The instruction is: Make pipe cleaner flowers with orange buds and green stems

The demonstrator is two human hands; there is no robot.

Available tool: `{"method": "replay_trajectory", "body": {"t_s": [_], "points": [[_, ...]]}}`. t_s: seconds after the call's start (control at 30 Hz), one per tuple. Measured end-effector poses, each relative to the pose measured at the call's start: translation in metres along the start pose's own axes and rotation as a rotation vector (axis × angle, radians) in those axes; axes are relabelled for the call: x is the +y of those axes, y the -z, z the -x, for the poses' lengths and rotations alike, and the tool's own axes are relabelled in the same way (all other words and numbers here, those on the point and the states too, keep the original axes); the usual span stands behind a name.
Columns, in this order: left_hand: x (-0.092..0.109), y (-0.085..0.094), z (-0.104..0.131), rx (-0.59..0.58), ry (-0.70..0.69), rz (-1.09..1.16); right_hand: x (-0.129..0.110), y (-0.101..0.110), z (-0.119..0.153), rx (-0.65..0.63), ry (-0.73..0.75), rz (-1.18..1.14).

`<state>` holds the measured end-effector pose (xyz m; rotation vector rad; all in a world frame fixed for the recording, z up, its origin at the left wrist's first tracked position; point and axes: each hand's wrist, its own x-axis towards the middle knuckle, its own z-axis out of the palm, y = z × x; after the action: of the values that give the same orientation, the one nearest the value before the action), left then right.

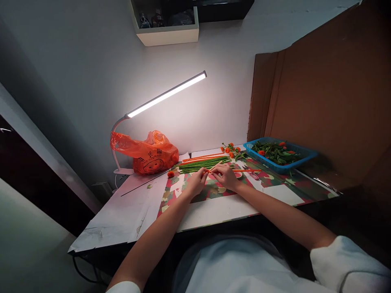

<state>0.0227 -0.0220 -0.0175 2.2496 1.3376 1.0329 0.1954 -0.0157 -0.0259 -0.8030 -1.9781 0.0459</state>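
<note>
My left hand (196, 182) and my right hand (226, 177) meet over the middle of the table, fingers pinched together. Between the fingertips shows a small bit of orange, and a thin orange stick (249, 170) runs out to the right from behind my right hand. A short pale stick (216, 165) slants up by the right fingers. Just beyond my hands lies a row of long green stems (198, 164), with more orange sticks (203, 156) behind them. Left of the stems rests a single orange flower head (170, 174). The exact grip is too small to make out.
A blue basket (282, 168) of leaves and orange flowers stands at the right, near a cardboard sheet (320, 93). Orange flowers (231, 149) lie at the back. On the left are an orange plastic bag (155, 156) and a lit lamp (168, 94). Pink-handled scissors (254, 175) lie right of my hands.
</note>
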Motion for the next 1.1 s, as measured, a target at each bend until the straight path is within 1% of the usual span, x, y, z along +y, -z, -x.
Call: {"method": "replay_trajectory", "body": {"t_s": [0.2,0.3,0.43,0.6,0.67,0.77,0.87,0.93,1.1], "points": [[-0.009,-0.005,-0.005,0.009,0.086,0.401,-0.001,0.001,0.000,0.018,-0.005,-0.137],[-0.011,-0.006,-0.007,0.007,0.139,0.509,-0.001,0.002,0.000,0.015,0.015,-0.145],[-0.010,-0.006,-0.007,0.005,0.163,0.551,-0.001,0.002,0.001,0.020,0.015,-0.130],[-0.008,-0.007,-0.008,0.045,0.154,0.515,0.000,0.001,0.003,-0.003,-0.042,-0.105],[-0.008,-0.008,-0.008,0.058,0.155,0.496,0.001,0.000,0.003,-0.019,-0.072,-0.135],[-0.007,-0.008,-0.008,0.047,0.168,0.497,0.005,-0.002,0.004,-0.043,-0.155,-0.226],[-0.007,-0.006,-0.007,-0.001,0.185,0.519,0.009,-0.003,0.003,-0.078,-0.255,-0.345],[-0.008,-0.004,-0.006,-0.056,0.180,0.533,0.009,-0.002,0.003,-0.118,-0.296,-0.408],[-0.011,0.006,-0.005,-0.250,0.141,0.519,0.003,0.010,-0.002,-0.299,-0.290,-0.495]]}}
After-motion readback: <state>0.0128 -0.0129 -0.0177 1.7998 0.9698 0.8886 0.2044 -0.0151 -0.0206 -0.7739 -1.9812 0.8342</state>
